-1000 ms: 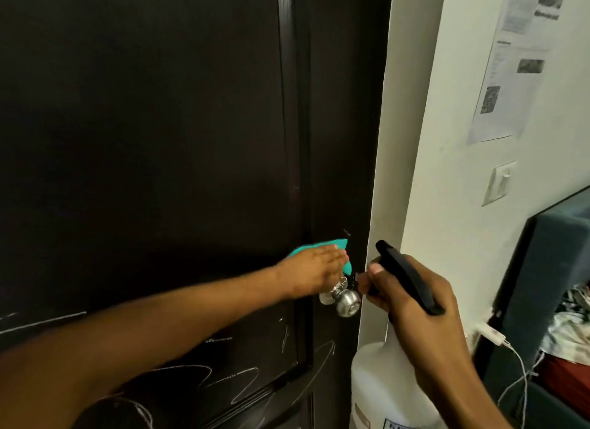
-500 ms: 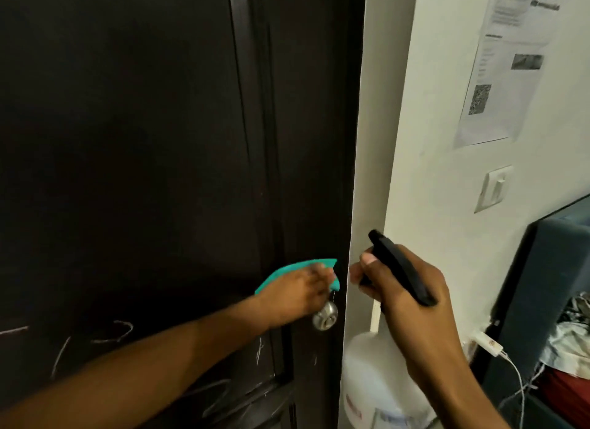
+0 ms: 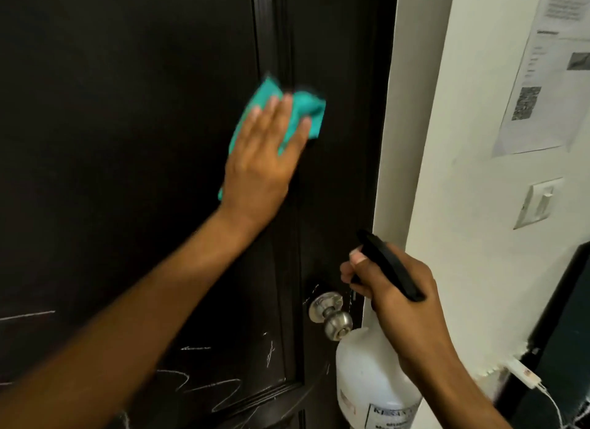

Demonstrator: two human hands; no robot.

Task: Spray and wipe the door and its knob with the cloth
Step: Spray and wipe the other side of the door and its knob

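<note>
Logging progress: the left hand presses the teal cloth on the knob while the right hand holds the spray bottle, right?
Not quite. In the head view the left hand presses the teal cloth flat on the door panel, above the knob. The right hand does hold the spray bottle.

teal cloth (image 3: 305, 107) on dark door (image 3: 127, 141) — knob (image 3: 332, 316) bare

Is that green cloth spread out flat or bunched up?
Bunched up. The cloth shows folds and lumps under the flat left hand, which presses it against the door above the knob.
</note>
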